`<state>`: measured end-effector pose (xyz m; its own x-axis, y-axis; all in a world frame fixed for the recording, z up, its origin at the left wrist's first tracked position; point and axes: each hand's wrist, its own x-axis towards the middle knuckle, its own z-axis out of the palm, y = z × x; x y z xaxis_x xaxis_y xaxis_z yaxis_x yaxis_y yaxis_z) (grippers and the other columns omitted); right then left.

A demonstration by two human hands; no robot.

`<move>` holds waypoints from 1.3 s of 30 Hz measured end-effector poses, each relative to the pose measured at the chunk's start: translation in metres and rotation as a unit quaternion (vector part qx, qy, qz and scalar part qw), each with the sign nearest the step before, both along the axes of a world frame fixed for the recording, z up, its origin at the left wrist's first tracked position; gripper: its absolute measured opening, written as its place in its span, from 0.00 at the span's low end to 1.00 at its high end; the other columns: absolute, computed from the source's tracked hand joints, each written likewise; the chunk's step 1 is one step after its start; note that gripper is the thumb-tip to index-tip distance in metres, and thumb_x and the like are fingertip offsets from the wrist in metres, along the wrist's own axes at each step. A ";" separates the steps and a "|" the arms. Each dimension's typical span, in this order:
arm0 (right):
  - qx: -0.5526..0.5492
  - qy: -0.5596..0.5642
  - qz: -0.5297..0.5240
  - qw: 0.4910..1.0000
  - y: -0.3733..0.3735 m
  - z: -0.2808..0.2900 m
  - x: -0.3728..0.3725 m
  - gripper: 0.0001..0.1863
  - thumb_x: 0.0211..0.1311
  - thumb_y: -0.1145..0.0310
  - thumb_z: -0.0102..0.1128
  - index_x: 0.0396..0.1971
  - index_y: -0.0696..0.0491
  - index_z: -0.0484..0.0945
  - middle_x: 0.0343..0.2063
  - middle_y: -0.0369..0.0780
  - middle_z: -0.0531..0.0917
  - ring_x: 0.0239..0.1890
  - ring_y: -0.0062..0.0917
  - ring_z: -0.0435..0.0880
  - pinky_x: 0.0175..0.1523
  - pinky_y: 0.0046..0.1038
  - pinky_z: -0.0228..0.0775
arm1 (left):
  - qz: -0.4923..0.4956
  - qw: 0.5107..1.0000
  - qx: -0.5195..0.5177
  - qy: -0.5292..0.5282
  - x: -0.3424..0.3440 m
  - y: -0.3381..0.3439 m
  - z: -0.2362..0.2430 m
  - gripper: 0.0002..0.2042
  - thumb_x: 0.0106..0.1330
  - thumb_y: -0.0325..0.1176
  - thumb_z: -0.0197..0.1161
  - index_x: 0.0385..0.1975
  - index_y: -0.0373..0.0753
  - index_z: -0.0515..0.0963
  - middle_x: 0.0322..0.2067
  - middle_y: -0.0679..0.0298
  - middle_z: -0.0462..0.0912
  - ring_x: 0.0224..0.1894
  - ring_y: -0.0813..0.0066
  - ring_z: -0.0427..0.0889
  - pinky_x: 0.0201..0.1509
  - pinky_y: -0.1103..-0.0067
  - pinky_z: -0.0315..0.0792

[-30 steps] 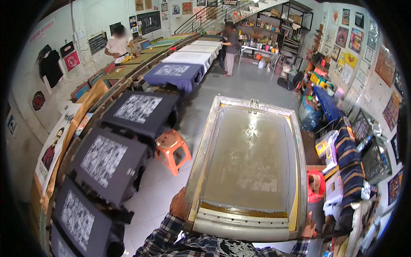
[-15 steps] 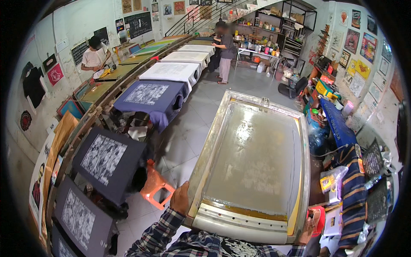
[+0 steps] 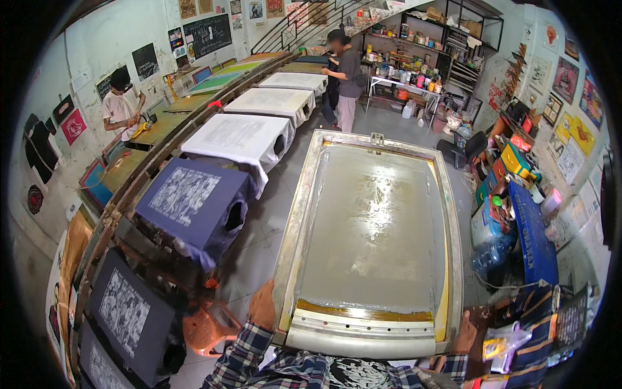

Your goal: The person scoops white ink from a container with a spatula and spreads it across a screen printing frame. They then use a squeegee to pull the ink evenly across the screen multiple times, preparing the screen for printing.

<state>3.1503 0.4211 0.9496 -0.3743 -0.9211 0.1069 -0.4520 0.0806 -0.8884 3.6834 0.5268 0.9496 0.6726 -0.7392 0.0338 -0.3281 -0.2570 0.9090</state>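
A large silk-screen printing frame (image 3: 297, 217) is held up in front of my body, sloping away from me. Its mesh (image 3: 363, 266) is greyish and shiny, with amber tape along the near end and a metal bar with holes below that. My left hand (image 3: 262, 306) grips the frame's left side near the bottom corner, fingers mostly hidden underneath. On the opposite side, my right hand (image 3: 464, 333) holds the lower right edge. Both sleeves are plaid.
Left of me runs a long printing bench with a purple-blue printed shirt (image 3: 188, 194), dark printed shirts (image 3: 126, 308) and white shirts (image 3: 236, 137). An orange stool (image 3: 206, 327) stands close by. Two people work farther off. Clutter and a blue board (image 3: 532, 233) line the right.
I have moved forward along the bench with the frame, and the view has shifted. The purple-blue shirt and stool now appear nearer. Both hands keep their hold.
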 end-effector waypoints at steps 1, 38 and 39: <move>0.002 0.033 -0.004 0.999 -0.036 -0.003 0.002 0.40 0.75 0.36 0.51 0.16 0.61 0.74 0.15 0.34 0.72 0.23 0.20 0.64 0.29 0.34 0.58 | -0.004 1.000 0.009 0.022 0.005 -0.030 0.003 0.27 0.81 0.46 0.44 0.45 0.26 0.83 0.38 0.53 0.89 0.39 0.66 0.85 0.50 0.70 0.75; -0.010 0.030 0.239 0.971 -1.160 0.046 0.253 0.32 0.80 0.47 0.52 0.18 0.54 0.63 0.19 0.29 0.65 0.26 0.17 0.59 0.30 0.29 0.52 | 0.259 0.945 0.015 0.198 0.170 -0.917 0.018 0.32 0.74 0.57 0.49 0.54 0.31 0.82 0.50 0.40 0.85 0.56 0.42 0.81 0.62 0.64 0.70; -0.018 0.026 0.256 0.966 -1.183 0.049 0.279 0.31 0.80 0.47 0.52 0.18 0.55 0.64 0.19 0.29 0.66 0.26 0.16 0.60 0.30 0.29 0.53 | 0.288 0.938 0.015 0.194 0.175 -0.928 0.021 0.31 0.74 0.57 0.49 0.54 0.31 0.82 0.49 0.39 0.84 0.56 0.42 0.81 0.62 0.64 0.70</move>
